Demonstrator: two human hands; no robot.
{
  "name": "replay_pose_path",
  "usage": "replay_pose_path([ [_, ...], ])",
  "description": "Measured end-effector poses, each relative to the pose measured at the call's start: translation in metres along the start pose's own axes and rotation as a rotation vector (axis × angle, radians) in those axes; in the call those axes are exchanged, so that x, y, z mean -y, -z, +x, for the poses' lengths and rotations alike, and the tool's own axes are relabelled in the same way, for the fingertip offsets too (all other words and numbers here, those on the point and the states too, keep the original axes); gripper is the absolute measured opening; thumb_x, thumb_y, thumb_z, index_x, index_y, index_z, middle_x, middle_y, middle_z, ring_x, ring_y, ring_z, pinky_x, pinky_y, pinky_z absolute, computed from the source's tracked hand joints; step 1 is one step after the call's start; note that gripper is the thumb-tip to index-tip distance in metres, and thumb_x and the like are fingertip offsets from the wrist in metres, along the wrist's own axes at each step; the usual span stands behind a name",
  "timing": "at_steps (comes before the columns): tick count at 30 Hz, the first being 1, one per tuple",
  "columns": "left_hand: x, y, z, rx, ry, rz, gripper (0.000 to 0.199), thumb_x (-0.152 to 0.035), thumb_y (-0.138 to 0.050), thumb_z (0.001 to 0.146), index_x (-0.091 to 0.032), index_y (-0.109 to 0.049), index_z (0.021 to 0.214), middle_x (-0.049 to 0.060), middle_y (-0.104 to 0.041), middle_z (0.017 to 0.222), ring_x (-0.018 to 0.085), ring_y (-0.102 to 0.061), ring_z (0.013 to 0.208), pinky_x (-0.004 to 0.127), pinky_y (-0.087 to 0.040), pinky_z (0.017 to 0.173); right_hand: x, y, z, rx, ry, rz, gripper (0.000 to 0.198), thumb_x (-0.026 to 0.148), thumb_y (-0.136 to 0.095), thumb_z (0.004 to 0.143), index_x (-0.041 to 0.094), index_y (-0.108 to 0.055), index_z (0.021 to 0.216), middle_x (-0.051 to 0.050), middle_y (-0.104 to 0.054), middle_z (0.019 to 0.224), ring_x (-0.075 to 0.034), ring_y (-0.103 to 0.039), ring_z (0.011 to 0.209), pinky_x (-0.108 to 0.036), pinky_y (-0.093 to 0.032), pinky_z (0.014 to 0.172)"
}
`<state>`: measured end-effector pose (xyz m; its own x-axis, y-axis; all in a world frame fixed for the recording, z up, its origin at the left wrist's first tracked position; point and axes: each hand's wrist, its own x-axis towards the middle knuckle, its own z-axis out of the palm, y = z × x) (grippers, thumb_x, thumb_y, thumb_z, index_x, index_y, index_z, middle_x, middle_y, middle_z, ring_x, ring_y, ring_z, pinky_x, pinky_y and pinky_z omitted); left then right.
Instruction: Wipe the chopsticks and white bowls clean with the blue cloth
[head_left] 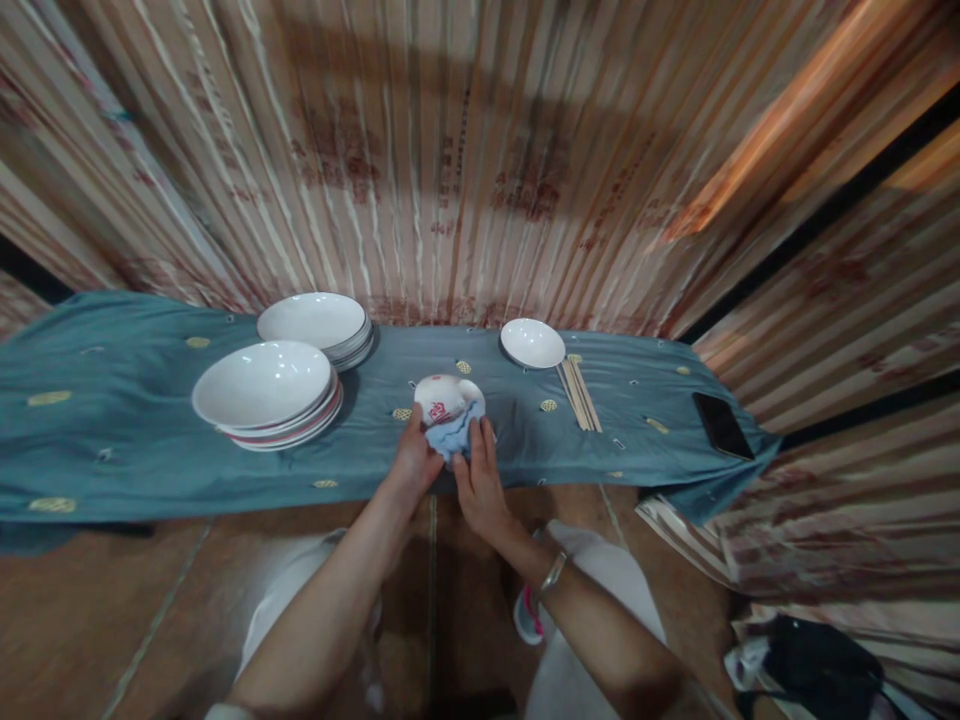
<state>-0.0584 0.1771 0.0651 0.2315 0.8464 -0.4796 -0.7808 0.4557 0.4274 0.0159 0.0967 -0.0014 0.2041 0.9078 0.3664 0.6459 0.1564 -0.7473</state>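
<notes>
A small white bowl [441, 392] with a red print is held tilted just over the near middle of the table. My left hand [417, 452] grips its left side, thumb against the outside. My right hand [481, 483] presses a light blue cloth [456, 432] onto the bowl's near side, its fingers closed over the cloth. A rounded white edge shows at the bowl's right; whether it belongs to the same bowl I cannot tell. Part of the bowl is hidden behind the cloth and fingers.
Left stand a front stack of large white bowls [262, 385] and a stack of white plates [313, 320] behind. To the right are a white dish [533, 342], several chopsticks [580, 394] and a black phone [721, 424]. A teal cloth covers the narrow table [405, 350]; curtains [450, 180] hang behind.
</notes>
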Motion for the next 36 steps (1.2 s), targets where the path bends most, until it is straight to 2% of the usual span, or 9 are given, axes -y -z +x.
replay_pose_path([
  [8,0.002,0.004,0.002,-0.047,0.015,0.006,0.035,-0.033,-0.043,0.092,-0.008,-0.063,0.107,0.012,-0.074,0.085,0.023,-0.07,0.084,0.032,-0.054,0.081,0.01,0.007,0.004,0.038,0.179,-0.125,0.054,0.03,-0.031,0.095,0.012,-0.021,0.146,-0.015,-0.01,0.155,-0.026,-0.01,0.143,-0.049,-0.023,0.114],
  [13,0.002,0.005,0.003,-0.032,0.032,0.002,0.032,-0.031,-0.046,0.09,-0.01,-0.064,0.104,0.009,-0.074,0.085,0.019,-0.07,0.08,0.028,-0.054,0.08,0.014,0.011,0.014,0.035,0.205,-0.145,0.053,0.029,-0.032,0.095,0.017,-0.023,0.146,-0.011,-0.018,0.154,-0.024,-0.013,0.143,-0.049,-0.022,0.114],
  [17,0.005,0.004,0.003,-0.039,0.035,0.005,0.031,-0.027,-0.04,0.093,-0.011,-0.065,0.102,0.005,-0.073,0.076,0.014,-0.069,0.073,0.024,-0.053,0.08,0.016,0.015,0.026,0.039,0.256,-0.167,0.05,0.024,-0.032,0.094,0.012,-0.031,0.142,-0.014,-0.024,0.152,-0.023,-0.015,0.142,-0.048,-0.023,0.115],
  [21,0.013,0.005,0.001,-0.004,-0.012,0.023,0.029,-0.02,-0.039,0.091,-0.014,-0.065,0.101,0.004,-0.073,0.078,0.014,-0.069,0.083,0.023,-0.051,0.084,0.018,0.016,0.039,0.048,0.287,-0.206,0.049,0.018,-0.032,0.092,0.014,-0.036,0.141,-0.012,-0.03,0.15,-0.023,-0.02,0.141,-0.048,-0.024,0.114],
  [26,0.017,0.004,-0.003,0.065,-0.012,0.047,0.032,-0.014,-0.036,0.089,-0.014,-0.067,0.097,0.006,-0.073,0.084,0.018,-0.065,0.099,0.03,-0.048,0.093,0.016,0.016,0.048,0.095,0.327,-0.246,0.049,0.015,-0.035,0.089,0.013,-0.042,0.137,-0.012,-0.034,0.148,-0.025,-0.021,0.141,-0.047,-0.023,0.114],
  [31,0.01,0.004,-0.001,-0.012,0.013,0.065,0.033,-0.013,-0.035,0.089,-0.015,-0.068,0.085,0.006,-0.073,0.078,0.022,-0.065,0.099,0.032,-0.049,0.092,0.014,0.019,0.046,0.137,0.4,-0.28,0.047,0.014,-0.035,0.09,0.016,-0.045,0.136,-0.01,-0.04,0.145,-0.022,-0.023,0.14,-0.045,-0.025,0.114],
  [36,0.005,0.01,0.006,-0.086,0.038,0.08,0.032,-0.013,-0.034,0.089,-0.015,-0.065,0.085,0.004,-0.069,0.067,0.019,-0.068,0.087,0.03,-0.053,0.086,0.008,0.023,0.038,0.164,0.452,-0.292,0.046,0.012,-0.032,0.092,0.016,-0.043,0.137,-0.011,-0.041,0.144,-0.021,-0.023,0.14,-0.047,-0.029,0.113],
])
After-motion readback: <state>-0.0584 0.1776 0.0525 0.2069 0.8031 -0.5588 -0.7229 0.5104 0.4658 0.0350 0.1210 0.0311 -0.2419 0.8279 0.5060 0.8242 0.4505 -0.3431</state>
